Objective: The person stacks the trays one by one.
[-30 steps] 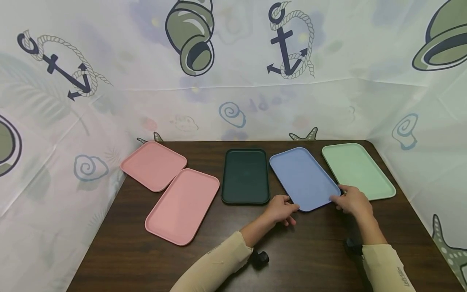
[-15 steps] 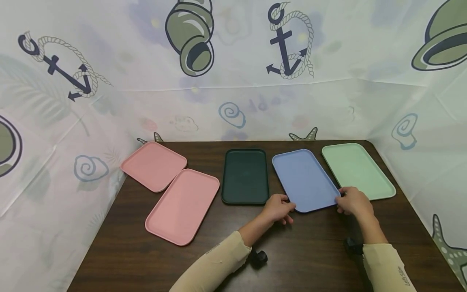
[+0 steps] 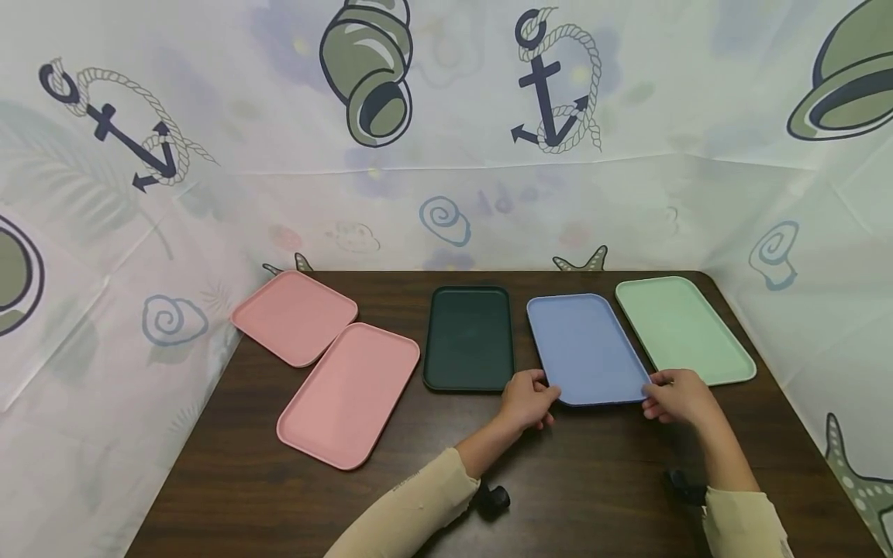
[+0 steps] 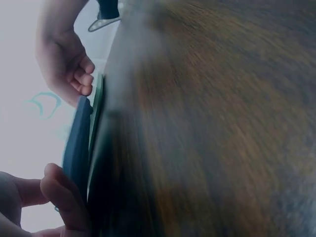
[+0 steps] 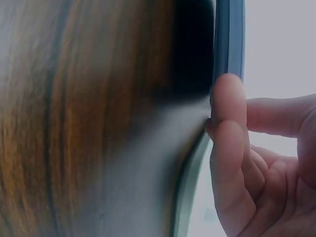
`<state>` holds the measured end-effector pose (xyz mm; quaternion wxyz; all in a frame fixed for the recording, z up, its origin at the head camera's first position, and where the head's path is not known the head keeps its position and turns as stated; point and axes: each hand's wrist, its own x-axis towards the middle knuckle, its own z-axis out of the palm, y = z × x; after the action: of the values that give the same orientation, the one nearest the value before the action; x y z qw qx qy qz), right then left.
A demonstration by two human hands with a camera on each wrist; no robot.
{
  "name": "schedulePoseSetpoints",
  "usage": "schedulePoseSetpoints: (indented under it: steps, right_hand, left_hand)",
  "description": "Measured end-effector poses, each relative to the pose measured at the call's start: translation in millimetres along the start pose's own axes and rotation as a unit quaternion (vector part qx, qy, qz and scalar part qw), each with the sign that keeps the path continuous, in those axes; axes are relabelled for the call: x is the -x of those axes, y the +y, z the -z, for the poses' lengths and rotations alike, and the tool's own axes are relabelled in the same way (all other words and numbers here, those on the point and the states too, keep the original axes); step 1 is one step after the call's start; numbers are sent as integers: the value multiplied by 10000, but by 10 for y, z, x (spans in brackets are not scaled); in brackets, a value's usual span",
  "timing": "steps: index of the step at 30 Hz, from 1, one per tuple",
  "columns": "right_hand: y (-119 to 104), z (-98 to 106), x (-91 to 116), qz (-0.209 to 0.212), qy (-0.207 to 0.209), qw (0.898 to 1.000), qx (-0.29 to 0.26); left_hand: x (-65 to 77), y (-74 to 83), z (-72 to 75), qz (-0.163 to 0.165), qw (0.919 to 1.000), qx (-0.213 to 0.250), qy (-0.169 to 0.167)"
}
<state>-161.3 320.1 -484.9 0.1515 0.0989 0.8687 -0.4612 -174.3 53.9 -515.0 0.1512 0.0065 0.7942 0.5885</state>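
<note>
A blue rectangular tray [image 3: 591, 349] lies between the dark green tray [image 3: 469, 338] and the light green tray [image 3: 684, 329]. My left hand [image 3: 528, 400] pinches its near left corner, thumb on top. At the near right corner, my right hand [image 3: 680, 399] pinches the rim between thumb and fingers. In the right wrist view, fingertips [image 5: 229, 98] sit beneath the blue tray's edge [image 5: 228, 37], which is lifted slightly off the wood. The left wrist view shows the tray's near side [image 4: 76, 145] edge-on, running between both hands.
Two pink trays lie at the left of the brown table [image 3: 230, 480], the back one [image 3: 294, 318] touching the front one [image 3: 349, 395]. A printed cloth backdrop [image 3: 481, 194] rises along the table's back and sides.
The blue tray has turned to stand straighter, and its far end has shifted right and toward me. My left hand has moved slightly left, while my right hand has come a little nearer.
</note>
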Motion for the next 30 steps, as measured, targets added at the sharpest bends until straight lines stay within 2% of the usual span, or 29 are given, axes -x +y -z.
schedulePoseSetpoints:
  steps: [4,17,23,30]
  right_hand:
    - [-51,4,69,135,-26,9998,-144]
    - [-162,66,288,525,167,9976,-430]
    - [-320,83,374,798,317,9953,-452]
    - [-508,4,419,1080,456,9905,-713]
  left_hand:
    - [3,30,25,-226,9995,-86,185]
    - [124,285,208,-886,9957,-266,75]
    - [193,422,387,-1048,9940,-305,-15]
    - [238,528,704,-1157,9921,-459,-135]
